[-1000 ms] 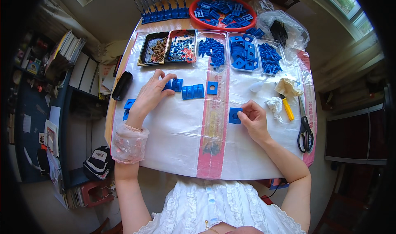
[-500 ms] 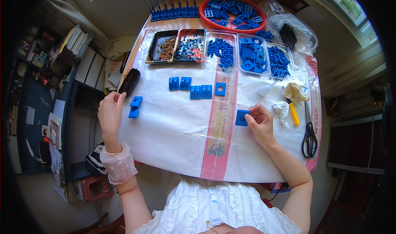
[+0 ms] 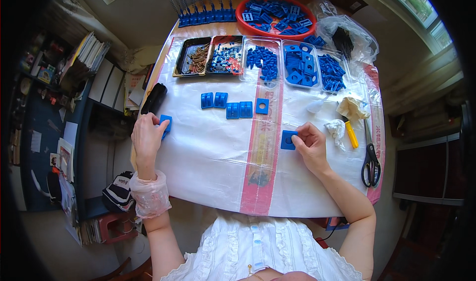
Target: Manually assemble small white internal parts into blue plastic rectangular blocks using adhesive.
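My left hand (image 3: 148,138) is at the left side of the table, palm down. Its thumb and forefinger are apart, right against two blue plastic pieces (image 3: 166,121) that it partly covers. My right hand (image 3: 312,144) pinches a blue square plate (image 3: 287,140) by its right edge, thumb on top. A round hole shows in that plate's middle. Between the hands lie a loose square plate with a hole (image 3: 262,106), a pair of curved blue blocks (image 3: 213,100) and another pair of curved blue blocks (image 3: 239,110).
Beyond lie trays of screws (image 3: 200,58), nuts (image 3: 227,55) and blue parts (image 3: 263,63). A red basin (image 3: 239,19) and a row of blue pieces with springs (image 3: 207,18) stand farther back. Scissors (image 3: 371,168) and a yellow-handled tool (image 3: 351,134) lie right; a black cylinder (image 3: 154,98) lies left.
My left hand has moved right, from beside the two blue pieces to partly over them. My right hand still pinches its plate in nearly the same place.
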A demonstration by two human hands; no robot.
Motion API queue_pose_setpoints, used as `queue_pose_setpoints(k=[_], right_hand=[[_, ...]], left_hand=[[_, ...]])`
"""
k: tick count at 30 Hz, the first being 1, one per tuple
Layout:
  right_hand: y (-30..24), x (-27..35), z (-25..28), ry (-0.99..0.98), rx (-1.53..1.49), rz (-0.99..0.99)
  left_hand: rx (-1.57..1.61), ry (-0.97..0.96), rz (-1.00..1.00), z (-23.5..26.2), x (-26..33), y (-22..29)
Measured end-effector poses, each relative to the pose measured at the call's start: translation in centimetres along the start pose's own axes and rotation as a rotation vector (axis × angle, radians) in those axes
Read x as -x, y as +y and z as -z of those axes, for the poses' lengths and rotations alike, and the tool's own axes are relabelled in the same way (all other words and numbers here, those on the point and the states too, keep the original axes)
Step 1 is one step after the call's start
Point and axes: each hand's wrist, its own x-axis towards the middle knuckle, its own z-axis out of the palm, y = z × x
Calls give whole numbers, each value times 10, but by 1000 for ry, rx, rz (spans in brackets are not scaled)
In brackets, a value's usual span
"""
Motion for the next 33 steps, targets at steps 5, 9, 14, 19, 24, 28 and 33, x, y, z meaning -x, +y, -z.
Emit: queue_pose_setpoints(k=[5,9,14,19,24,28,33], right_hand=[[0,0,-2,1,-7,8],[0,0,1,-7,6,3],[-1,1,0,-9,-12,-2],[-2,0,-1,-15,-12,5],[-1,0,-1,-15,-16,16],[0,0,-1,-6,-18,19],[-1,0,0,-24,-17,23]], left_hand=[[-45,138,-160,-17,7,26],[155,28,-167,-5,17,43],[294,24,-288,19,4,12],[161,-224,-426,29,11,18],[132,-152,-490,1,2,20],[156,-111,-499,-8,-14,34],[124,-78,-512,-17,-29,53]])
